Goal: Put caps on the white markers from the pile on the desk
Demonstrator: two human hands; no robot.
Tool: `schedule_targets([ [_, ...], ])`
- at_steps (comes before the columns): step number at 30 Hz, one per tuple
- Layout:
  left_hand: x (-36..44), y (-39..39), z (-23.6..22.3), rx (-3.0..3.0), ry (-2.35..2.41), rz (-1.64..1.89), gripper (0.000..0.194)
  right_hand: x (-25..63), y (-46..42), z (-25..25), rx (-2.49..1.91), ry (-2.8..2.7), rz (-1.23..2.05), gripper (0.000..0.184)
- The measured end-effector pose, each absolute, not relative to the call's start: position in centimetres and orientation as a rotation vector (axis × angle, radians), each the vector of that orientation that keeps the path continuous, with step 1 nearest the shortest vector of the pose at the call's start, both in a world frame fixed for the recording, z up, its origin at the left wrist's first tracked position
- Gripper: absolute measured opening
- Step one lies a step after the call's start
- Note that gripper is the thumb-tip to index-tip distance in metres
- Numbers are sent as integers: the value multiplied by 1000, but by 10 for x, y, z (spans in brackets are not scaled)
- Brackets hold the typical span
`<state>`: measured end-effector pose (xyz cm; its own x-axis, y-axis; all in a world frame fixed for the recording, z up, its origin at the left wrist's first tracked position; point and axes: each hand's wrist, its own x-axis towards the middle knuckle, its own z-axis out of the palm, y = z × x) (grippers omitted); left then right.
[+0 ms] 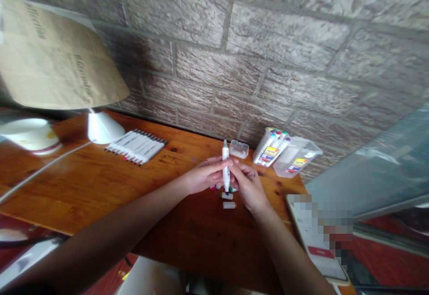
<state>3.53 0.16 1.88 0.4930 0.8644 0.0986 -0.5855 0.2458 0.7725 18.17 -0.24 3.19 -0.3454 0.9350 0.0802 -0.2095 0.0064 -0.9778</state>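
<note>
Both of my hands meet over the middle of the table around one white marker (226,170). It stands nearly upright, its grey tip upward and a dark tip at the lower end. My left hand (206,174) pinches it from the left, thumb on the barrel. From the other side, my right hand (246,181) grips it with thumb and fingers. Just below lie a white marker cap (227,195) and a second cap with an orange end (229,205). Small pink and green pieces are partly hidden behind my fingers.
A row of white markers (136,146) lies left, near a lamp (105,127) and a paper cup (31,136). At the back right stand a case of markers (271,147), a clear container (296,156) and a small clear box (239,149). A tablet-like device (317,237) lies at the right edge.
</note>
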Motion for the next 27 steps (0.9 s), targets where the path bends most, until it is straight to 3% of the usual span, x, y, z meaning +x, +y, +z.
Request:
schedule_targets([
  [27,31,1,19,954,352,1018,42,185,-5,33,-815,-1468,1462,35],
])
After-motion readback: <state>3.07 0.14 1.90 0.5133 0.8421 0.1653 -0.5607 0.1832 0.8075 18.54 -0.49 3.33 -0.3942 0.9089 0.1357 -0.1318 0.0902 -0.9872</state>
